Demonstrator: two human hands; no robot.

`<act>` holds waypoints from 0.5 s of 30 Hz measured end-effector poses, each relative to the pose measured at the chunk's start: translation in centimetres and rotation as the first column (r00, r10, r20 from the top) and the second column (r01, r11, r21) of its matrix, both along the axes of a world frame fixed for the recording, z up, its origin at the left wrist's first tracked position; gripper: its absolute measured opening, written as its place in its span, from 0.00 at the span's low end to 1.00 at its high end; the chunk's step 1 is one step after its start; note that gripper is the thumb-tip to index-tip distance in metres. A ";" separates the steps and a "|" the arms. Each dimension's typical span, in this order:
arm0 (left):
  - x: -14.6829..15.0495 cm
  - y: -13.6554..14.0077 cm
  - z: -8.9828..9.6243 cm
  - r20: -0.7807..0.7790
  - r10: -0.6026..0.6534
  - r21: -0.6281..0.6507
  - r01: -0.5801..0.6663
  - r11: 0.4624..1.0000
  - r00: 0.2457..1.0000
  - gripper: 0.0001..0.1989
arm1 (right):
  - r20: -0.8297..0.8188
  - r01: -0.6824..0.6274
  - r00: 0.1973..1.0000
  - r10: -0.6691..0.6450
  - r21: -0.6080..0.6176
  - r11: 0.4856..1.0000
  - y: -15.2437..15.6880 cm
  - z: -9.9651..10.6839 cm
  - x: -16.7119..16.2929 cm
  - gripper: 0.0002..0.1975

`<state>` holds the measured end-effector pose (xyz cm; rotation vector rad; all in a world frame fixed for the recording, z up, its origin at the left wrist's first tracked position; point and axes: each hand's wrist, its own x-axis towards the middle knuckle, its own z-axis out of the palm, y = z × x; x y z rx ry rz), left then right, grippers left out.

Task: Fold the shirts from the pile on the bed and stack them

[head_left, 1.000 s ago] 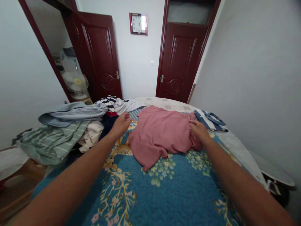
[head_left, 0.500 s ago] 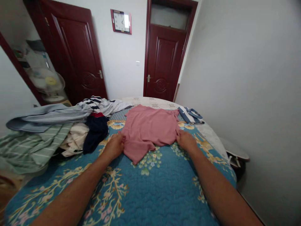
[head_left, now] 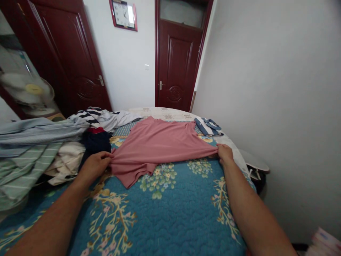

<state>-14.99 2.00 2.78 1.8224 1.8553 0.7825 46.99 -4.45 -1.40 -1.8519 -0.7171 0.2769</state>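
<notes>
A pink shirt [head_left: 162, 142] lies across the blue floral quilt [head_left: 170, 209], its near edge pulled taut between my two hands. My left hand [head_left: 97, 163] is closed on the shirt's left side, beside the clothes pile. At the opposite side, my right hand [head_left: 225, 153] pinches a stretched corner of the cloth. Below my left hand a loose flap of the shirt hangs toward me on the quilt. The fingertips are partly hidden by the fabric.
Heaped clothes, among them a green striped garment [head_left: 39, 163] and a navy one [head_left: 97, 142], lie at the left. A folded blue-and-white striped garment [head_left: 209, 126] sits at the far right. A white wall [head_left: 271, 89] runs along the right side.
My hands have moved apart, the left one leftward and the right one rightward. The pink shirt is now stretched wider and its near edge is straighter. The view has shifted slightly.
</notes>
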 end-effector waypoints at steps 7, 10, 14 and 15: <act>-0.6 1.0 -1.5 -0.081 -0.180 0.046 0.184 0.982 0.980 0.24 | 0.207 0.022 0.978 0.021 -0.202 0.979 -1.6 0.8 1.7 0.22; -1.3 1.3 -1.9 -0.158 -0.200 0.081 0.214 0.973 0.967 0.25 | 0.331 -0.005 0.931 0.151 -0.405 0.914 -2.0 1.5 2.2 0.23; -0.9 1.0 -1.9 -0.254 -0.270 0.126 0.309 0.943 0.929 0.20 | 0.180 -0.209 0.912 0.368 -0.567 0.797 -2.3 2.0 1.7 0.21; -0.6 0.9 -1.8 -0.269 -0.301 0.124 0.343 0.931 0.915 0.18 | 0.118 -0.278 0.903 0.414 -0.573 0.771 -2.4 2.0 1.5 0.20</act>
